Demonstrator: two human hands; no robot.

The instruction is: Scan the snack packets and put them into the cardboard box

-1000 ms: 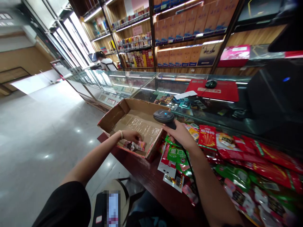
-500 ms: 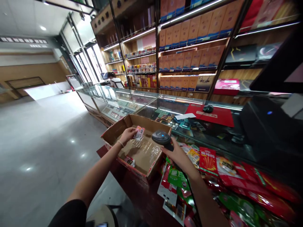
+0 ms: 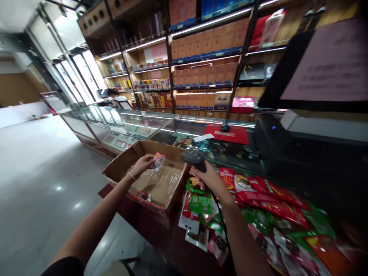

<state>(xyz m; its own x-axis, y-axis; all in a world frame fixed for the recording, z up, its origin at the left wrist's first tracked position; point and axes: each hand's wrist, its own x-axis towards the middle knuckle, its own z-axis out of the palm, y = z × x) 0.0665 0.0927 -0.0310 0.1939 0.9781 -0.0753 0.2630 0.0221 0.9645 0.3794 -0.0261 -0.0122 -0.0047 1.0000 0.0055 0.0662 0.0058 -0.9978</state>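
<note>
My left hand (image 3: 143,165) pinches a small pink packet (image 3: 158,161) by its edge, held up over the open carton (image 3: 161,184). My right hand (image 3: 211,178) is wrapped around the handle of a dark scanner (image 3: 193,156), its head near the carton's far right corner. Another packet (image 3: 146,197) lies at the carton's near side. Red and green bags (image 3: 200,204) spread to the right; a red mat (image 3: 240,137) lies farther off.
</note>
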